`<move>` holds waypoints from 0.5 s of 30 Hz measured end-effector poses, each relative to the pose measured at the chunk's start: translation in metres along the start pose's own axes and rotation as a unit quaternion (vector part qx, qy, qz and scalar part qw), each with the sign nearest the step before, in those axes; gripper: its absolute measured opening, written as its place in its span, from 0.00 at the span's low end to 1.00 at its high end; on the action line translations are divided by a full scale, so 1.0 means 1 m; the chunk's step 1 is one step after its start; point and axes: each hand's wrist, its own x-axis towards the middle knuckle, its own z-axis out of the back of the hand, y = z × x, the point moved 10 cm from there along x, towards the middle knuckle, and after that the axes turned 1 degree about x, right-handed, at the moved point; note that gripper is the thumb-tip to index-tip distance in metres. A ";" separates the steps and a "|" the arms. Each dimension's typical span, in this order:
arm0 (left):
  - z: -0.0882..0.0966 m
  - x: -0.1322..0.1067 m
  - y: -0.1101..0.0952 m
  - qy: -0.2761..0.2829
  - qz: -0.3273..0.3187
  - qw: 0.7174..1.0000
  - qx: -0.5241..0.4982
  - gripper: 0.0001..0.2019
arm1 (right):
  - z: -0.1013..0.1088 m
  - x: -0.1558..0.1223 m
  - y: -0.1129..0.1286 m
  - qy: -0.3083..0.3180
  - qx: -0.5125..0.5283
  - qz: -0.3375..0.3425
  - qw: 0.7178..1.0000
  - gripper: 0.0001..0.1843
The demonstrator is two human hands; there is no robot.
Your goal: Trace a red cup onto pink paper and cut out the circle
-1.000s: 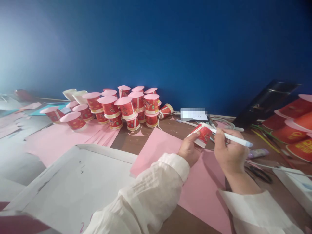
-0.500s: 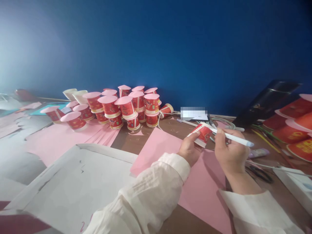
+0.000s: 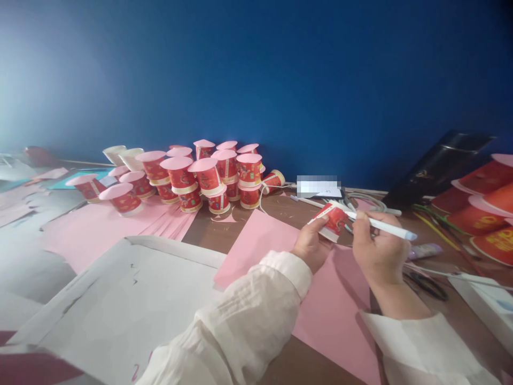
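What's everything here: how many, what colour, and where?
held paper cup: one, red, right of centre
marker pen: one, white, beside that cup
disc-topped paper cups: many, red with pink, left of centre
sideways cup: one, red, right of those
plain cups: two, white, behind left
large cups: several, red and orange, far right
flask: one, black, rear right
lit screen: one, white, rear right of centre
cable: count unclear, white, near screen
tube: one, purple, right
thin sticks: several, yellow among them, right
shallow box: one, white, front left
paper sheets: several, pink, beneath cups and front centre
table: one, brown, underneath
wall: one, blue, behind
left grip: one, white-sleeved, on held paper cup
right grip: one, white-sleeved, on marker pen
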 end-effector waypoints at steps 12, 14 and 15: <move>-0.004 0.000 -0.002 0.025 -0.015 1.000 0.009 0.16 | 0.001 -0.002 0.000 0.000 -0.024 -0.008 1.000 0.14; -0.004 0.000 -0.002 0.028 -0.013 1.000 0.008 0.16 | 0.003 -0.002 0.001 -0.005 -0.024 -0.011 1.000 0.14; -0.004 0.000 -0.002 0.027 -0.012 1.000 0.008 0.15 | 0.003 -0.002 0.001 -0.006 -0.025 -0.013 1.000 0.14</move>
